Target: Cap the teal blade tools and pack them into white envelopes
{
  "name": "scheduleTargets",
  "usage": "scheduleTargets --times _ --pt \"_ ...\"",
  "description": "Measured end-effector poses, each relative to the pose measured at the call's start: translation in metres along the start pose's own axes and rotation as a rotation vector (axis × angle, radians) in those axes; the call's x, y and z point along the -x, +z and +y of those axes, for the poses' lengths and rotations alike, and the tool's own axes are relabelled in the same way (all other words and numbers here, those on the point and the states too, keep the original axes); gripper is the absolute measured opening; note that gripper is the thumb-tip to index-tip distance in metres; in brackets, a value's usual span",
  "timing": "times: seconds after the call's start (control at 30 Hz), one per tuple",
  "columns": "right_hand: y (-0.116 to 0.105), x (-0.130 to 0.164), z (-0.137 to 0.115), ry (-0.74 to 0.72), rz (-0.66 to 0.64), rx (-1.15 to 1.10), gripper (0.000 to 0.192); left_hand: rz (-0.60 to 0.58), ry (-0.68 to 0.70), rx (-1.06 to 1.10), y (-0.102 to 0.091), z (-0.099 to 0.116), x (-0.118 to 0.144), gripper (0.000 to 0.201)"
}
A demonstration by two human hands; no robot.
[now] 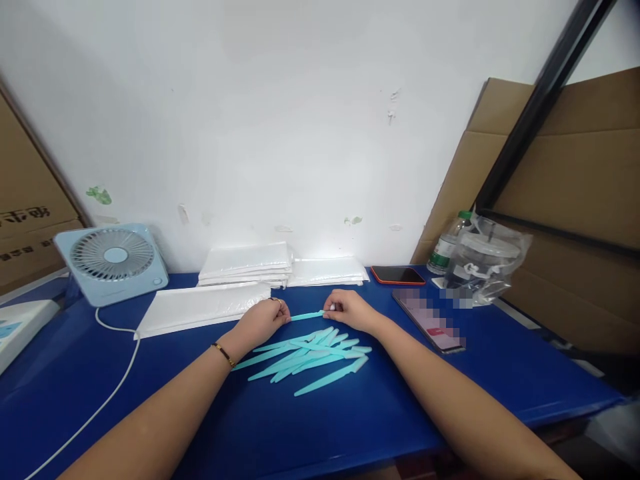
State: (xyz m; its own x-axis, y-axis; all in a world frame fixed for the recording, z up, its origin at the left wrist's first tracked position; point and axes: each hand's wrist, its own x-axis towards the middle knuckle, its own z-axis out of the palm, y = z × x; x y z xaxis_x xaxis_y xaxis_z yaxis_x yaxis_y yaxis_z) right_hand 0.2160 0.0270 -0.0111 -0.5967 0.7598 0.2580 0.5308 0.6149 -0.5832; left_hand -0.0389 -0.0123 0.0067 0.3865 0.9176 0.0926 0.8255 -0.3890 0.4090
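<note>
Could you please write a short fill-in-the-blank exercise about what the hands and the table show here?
1. The left hand and right hand hold one turquoise strip at its two ____.
2. The loose pile of strips lies on a ____ table.
3. The small fan stands on the person's ____ side.
4. The left wrist wears a ____.

Missing words: ends; blue; left; bracelet

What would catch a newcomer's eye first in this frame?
The two hands, left hand and right hand, pinch one teal strip between them at mid-table. Just nearer lies a loose pile of teal strips on the blue table. A pale blue fan stands far left.
</note>
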Motion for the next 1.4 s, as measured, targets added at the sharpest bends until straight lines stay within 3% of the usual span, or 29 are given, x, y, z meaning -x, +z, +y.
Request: scheduleTargets --times 0.13,0.27,0.43,0.6,0.7,0.9,1.2,1.4 --pt "-0.004 -0.001 0.010 0.090 -0.060 -0.093 0.026 0.040 0.030 -0.081 -0.004 0.002 0.005 0.018" --pt "-0.016 0.003 0.021 0.150 -0.018 -0.081 0.029 0.012 -0.032 -0.083 -0.009 -0.008 0.004 0.017" --pt "-0.025 0.009 0.005 0.040 0.064 -0.024 0.028 0.066 -0.005 -0.027 -0.016 -0.007 0.008 0.021" --pt "-0.014 0.009 -0.024 -0.036 -0.147 -0.046 0.026 -0.149 0.048 0.045 -0.020 0.011 0.017 0.027" --pt "-0.012 0.010 -0.030 -0.017 -0.192 -0.037 0.028 -0.239 0.056 0.074 -0.020 0.016 0.020 0.029" --pt "-0.016 0.014 -0.033 0.007 -0.223 -0.055 0.023 -0.268 0.059 0.088 -0.016 0.016 0.020 0.025" --pt "-0.002 0.006 -0.046 0.020 -0.243 0.006 0.020 -0.255 0.030 0.092 -0.008 0.018 0.017 0.026" --pt "-0.006 0.005 -0.036 0.081 -0.266 -0.039 0.020 -0.246 0.064 0.013 -0.011 0.016 0.016 0.026"
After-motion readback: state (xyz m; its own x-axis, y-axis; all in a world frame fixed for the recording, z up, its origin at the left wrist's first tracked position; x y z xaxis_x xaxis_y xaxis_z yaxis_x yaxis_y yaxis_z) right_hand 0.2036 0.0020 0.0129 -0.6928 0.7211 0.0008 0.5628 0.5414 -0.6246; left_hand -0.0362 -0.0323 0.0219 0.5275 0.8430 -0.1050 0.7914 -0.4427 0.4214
